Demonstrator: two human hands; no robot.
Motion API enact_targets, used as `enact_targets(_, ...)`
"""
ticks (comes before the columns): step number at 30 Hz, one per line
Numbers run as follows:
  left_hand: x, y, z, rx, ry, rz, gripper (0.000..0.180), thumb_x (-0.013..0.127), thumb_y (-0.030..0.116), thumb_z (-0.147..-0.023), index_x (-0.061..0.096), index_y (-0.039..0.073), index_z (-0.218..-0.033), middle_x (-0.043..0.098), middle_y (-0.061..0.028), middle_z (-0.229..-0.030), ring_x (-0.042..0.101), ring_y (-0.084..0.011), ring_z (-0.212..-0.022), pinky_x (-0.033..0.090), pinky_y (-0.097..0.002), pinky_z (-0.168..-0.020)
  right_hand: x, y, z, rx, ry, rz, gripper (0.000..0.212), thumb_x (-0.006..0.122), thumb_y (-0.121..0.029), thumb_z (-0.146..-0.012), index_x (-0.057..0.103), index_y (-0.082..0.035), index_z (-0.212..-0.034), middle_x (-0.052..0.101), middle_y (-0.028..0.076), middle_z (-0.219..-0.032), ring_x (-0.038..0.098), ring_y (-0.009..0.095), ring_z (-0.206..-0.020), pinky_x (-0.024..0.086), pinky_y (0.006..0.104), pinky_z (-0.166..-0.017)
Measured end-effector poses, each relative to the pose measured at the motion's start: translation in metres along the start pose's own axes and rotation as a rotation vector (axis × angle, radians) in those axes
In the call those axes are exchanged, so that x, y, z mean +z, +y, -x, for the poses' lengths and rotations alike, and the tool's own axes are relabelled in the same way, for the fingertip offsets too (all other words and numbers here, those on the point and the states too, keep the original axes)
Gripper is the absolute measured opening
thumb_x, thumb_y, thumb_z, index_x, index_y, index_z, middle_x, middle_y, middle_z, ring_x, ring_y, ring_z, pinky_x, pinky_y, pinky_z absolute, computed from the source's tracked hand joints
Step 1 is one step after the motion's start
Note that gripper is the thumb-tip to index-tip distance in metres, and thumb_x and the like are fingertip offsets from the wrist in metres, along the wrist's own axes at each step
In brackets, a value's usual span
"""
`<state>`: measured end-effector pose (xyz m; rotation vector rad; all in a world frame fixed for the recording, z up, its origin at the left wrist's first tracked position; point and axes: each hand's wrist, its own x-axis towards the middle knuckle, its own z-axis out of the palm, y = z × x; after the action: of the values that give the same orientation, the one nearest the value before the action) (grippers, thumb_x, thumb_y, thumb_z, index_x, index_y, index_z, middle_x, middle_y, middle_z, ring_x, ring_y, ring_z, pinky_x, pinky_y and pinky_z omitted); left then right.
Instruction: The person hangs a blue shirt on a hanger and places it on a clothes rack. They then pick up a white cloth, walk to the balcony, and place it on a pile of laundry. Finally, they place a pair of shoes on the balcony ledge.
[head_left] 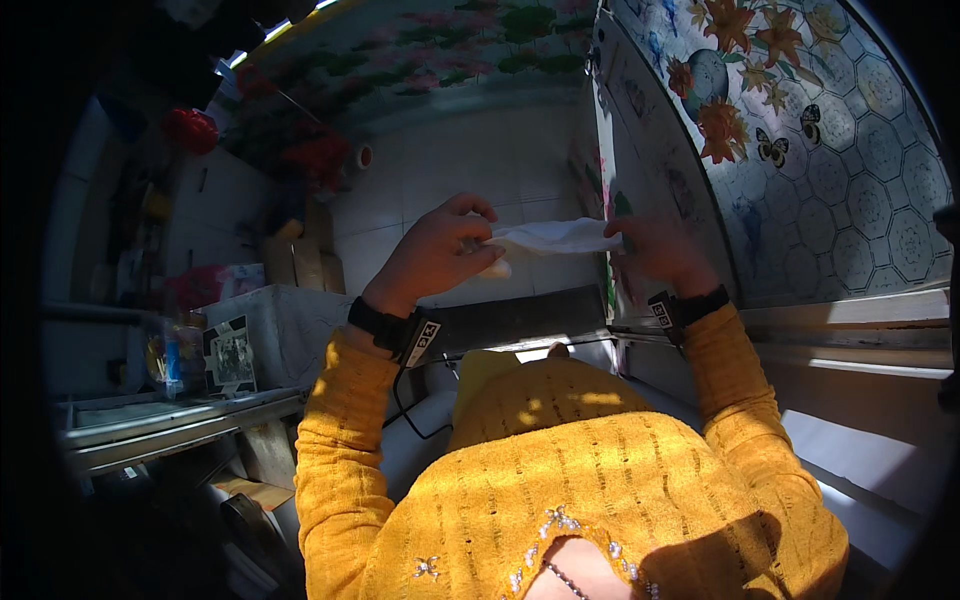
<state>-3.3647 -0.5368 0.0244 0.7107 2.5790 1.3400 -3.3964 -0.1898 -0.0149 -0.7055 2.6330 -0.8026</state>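
A thin white cloth [556,238], possibly a sock, is stretched sideways between my two hands above the tiled floor. My left hand [435,248] pinches its left end, with the thumb and fingers curled and a small pale end hanging below the thumb. My right hand [662,250] grips the other end beside the upright panel edge; its fingers are partly in shadow. A dark wristband with a small tag sits on each wrist.
At right is a surface with a hexagon, flower and butterfly pattern [850,170]. Cardboard boxes [300,262], a white cabinet [285,325] and a framed picture [232,358] stand at left. A dark ledge [520,318] runs below my hands. A roll [363,157] lies farther off.
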Motion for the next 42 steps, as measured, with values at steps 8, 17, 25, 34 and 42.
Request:
enact_targets(8,-0.06,-0.046,-0.067,0.003,-0.293,0.213,0.021,0.072,0.025,-0.09,0.068,0.005,-0.09,0.057,-0.001,-0.078,0.053,-0.0102,-0.072,0.043,-0.0298,-0.064,0.064,-0.062,-0.159,-0.093,-0.33,-0.501,0.034,0.07,-0.029,-0.088,0.066,-0.004,-0.112,0.066,0.006,-0.087,0.061,0.014,-0.076,0.049,0.0312,-0.069)
enact_targets(17,-0.171,-0.202,-0.069,-0.353,-0.761,0.149,0.047,0.067,0.041,-0.09,0.063,0.004,-0.119,0.066,-0.0048,-0.099,0.059,-0.017,-0.091,0.047,-0.0319,-0.086,0.013,-0.096,-0.261,-0.207,-0.122,-0.591,0.03,0.07,-0.027,-0.089,0.056,-0.002,-0.079,0.047,-0.001,-0.067,0.042,0.009,-0.064,0.039,0.0298,-0.059)
enact_targets(25,-0.229,-0.298,-0.103,-0.334,-0.358,-0.047,0.036,0.074,0.035,-0.086,0.069,0.002,-0.1,0.067,-0.0114,-0.084,0.064,-0.0212,-0.078,0.05,-0.0342,-0.073,-0.023,-0.08,-0.319,0.077,-0.01,0.115,0.037,0.069,-0.041,-0.087,0.068,-0.005,-0.081,0.067,0.013,-0.077,0.063,0.034,-0.073,0.049,0.042,-0.066)
enact_targets(34,-0.279,-0.298,-0.196,-0.14,-0.301,0.062,0.024,0.069,0.022,-0.091,0.068,-0.002,-0.093,0.065,-0.0097,-0.074,0.058,-0.0163,-0.067,0.047,-0.0304,-0.064,-0.045,0.032,-0.444,0.218,0.208,0.177,0.043,0.067,-0.047,-0.087,0.069,-0.006,-0.102,0.068,0.012,-0.099,0.064,0.031,-0.094,0.05,0.0396,-0.081)
enact_targets(42,-0.327,-0.331,-0.271,-0.167,-0.286,-0.01,0.021,0.07,0.017,-0.09,0.068,-0.004,-0.093,0.065,-0.0092,-0.075,0.06,-0.0147,-0.069,0.046,-0.0283,-0.063,-0.186,0.129,-0.554,0.872,-0.199,1.219,0.046,0.06,-0.044,-0.09,0.069,-0.013,-0.123,0.066,0.01,-0.126,0.056,0.026,-0.124,0.022,0.0534,-0.114)
